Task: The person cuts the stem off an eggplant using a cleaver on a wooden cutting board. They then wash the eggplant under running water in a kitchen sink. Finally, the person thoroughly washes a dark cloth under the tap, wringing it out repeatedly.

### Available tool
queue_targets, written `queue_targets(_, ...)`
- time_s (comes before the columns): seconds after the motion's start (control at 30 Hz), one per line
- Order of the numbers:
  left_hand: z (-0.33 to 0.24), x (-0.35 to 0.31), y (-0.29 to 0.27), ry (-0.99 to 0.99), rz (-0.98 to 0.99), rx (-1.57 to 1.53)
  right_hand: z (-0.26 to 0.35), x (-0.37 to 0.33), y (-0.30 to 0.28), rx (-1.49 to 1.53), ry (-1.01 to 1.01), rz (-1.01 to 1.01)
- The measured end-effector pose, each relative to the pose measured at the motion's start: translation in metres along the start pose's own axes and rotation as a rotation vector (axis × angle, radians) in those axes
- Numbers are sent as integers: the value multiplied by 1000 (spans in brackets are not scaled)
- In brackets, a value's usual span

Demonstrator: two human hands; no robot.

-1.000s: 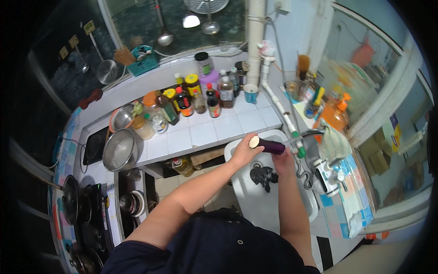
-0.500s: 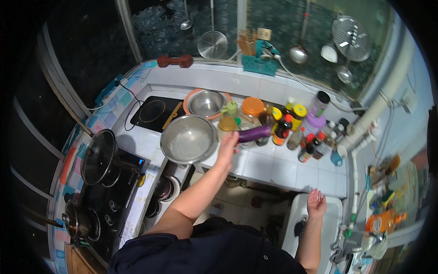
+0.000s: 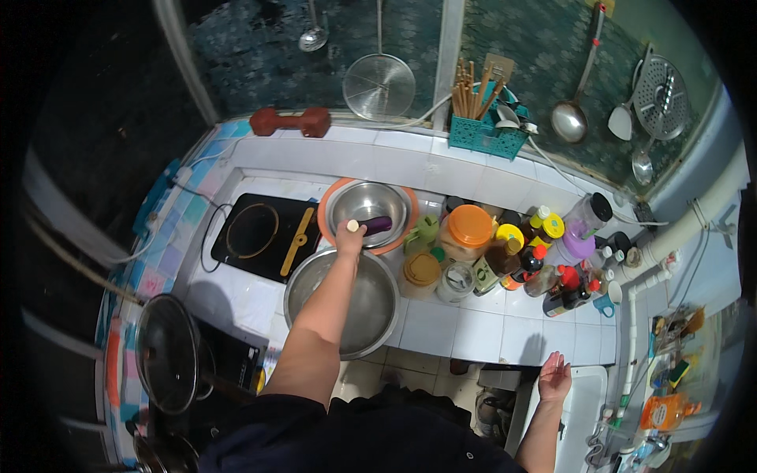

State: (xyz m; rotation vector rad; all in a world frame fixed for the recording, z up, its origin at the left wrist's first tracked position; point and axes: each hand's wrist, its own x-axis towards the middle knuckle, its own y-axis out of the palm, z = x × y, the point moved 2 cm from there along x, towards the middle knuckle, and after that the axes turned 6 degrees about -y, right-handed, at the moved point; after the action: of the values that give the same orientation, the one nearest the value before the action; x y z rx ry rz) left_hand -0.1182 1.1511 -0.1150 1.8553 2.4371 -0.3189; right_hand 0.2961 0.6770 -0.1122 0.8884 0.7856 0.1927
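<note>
My left hand is closed around a purple eggplant, reaching in over the steel bowl that stands inside an orange-rimmed basin. A pale, round end, seemingly cut, shows on the near side of my fingers. Below my forearm lies a larger steel basin, partly covered by the arm. Off to the right, my right hand is held palm up with its fingers spread, holding nothing, above the edge of the white sink.
Several jars and sauce bottles crowd the counter, among them an orange-lidded jar. Left of the bowls is a black induction cooker with a wooden stick across it. A lidded pan stands at the lower left.
My left hand has carried the eggplant leftward and away from me, from beside the jars to over the steel bowl. My right hand stays open near the sink.
</note>
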Motion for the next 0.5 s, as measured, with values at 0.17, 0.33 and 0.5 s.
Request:
queue_targets(0.17, 59, 61, 46, -200, -3, -70, 25, -21, -10, -48, -117, -9)
queue_targets(0.33, 75, 100, 36, 120, -5, 107, 66, -18, -84, 29, -111, 126)
queue_targets(0.5, -64, -106, 67, 169, 46, -310, 105, -27, -144, 183, -181, 47)
